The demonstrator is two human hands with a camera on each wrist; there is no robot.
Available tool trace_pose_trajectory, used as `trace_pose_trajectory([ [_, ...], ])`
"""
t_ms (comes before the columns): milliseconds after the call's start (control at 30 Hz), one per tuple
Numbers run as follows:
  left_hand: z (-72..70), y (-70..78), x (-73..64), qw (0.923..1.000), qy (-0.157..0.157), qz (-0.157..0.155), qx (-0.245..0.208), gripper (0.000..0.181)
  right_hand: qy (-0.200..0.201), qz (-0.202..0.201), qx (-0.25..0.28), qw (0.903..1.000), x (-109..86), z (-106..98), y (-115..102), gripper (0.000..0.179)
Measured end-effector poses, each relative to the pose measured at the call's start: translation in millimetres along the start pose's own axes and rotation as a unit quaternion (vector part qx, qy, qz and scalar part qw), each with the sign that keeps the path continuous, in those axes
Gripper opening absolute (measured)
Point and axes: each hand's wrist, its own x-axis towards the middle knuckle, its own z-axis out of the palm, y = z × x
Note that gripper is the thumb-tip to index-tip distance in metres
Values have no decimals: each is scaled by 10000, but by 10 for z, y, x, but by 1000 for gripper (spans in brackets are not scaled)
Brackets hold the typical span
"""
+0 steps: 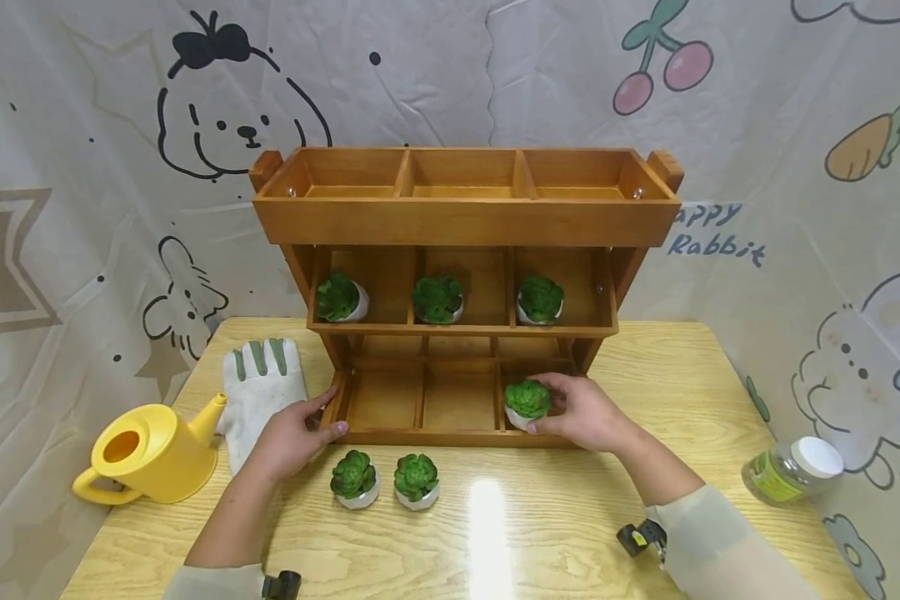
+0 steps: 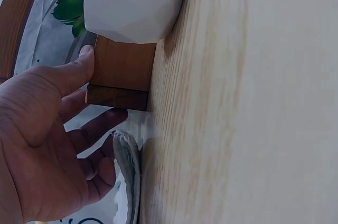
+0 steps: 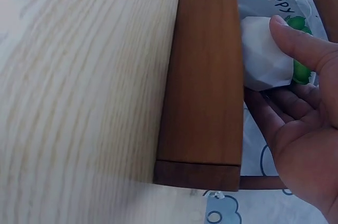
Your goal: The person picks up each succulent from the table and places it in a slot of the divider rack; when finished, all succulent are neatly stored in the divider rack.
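Observation:
A wooden three-tier shelf (image 1: 465, 222) stands on the table. At the right compartment of its bottom tier, my right hand (image 1: 587, 414) holds a small potted succulent (image 1: 527, 400) between thumb and fingers. The right wrist view shows the thumb against its white faceted pot (image 3: 264, 55), just above the wooden front board (image 3: 206, 86). My left hand (image 1: 291, 437) grips the left end of the bottom tier, thumb on the front, fingers around the side. Close to that hand, two more potted succulents, one on the left (image 1: 354, 481) and one beside it (image 1: 417, 482), stand on the table before the shelf.
Three potted succulents sit in the middle tier, one per compartment, including the central one (image 1: 438, 300). At the left are a yellow watering can (image 1: 157, 458) and a white glove (image 1: 262, 396). A jar with a white lid (image 1: 793, 469) stands far right. A patterned cloth hangs behind.

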Motion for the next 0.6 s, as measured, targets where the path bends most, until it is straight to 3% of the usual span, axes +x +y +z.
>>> trace_pose_trajectory([
  [600,7,-19,4,10000,-4,-12,-86,73,-144,142,-37,9998,72,97,147,72],
])
